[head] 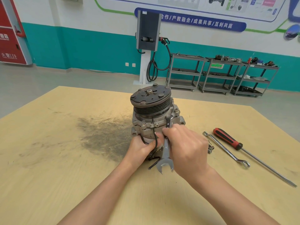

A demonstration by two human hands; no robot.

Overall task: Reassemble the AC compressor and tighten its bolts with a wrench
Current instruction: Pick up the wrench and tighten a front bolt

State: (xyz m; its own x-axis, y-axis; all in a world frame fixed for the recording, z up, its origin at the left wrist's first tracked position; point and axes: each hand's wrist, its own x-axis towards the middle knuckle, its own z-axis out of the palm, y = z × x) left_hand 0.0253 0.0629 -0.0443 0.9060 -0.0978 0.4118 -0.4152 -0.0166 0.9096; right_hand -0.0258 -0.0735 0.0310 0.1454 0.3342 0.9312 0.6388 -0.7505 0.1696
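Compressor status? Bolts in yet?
Compressor stands assembled, pulley up. Right hand grips a combination wrench, ring end up at the body; left hand steadies the base. Loose bolts beside the offset wrench suggest tightening isn't finished.

I see two bare arms coming in from the near edge. No sleeves cover them. The left hand and the right hand wear no gloves, rings or watch. The fingernails look short and plain.

matt wood table, metal compressor — dull
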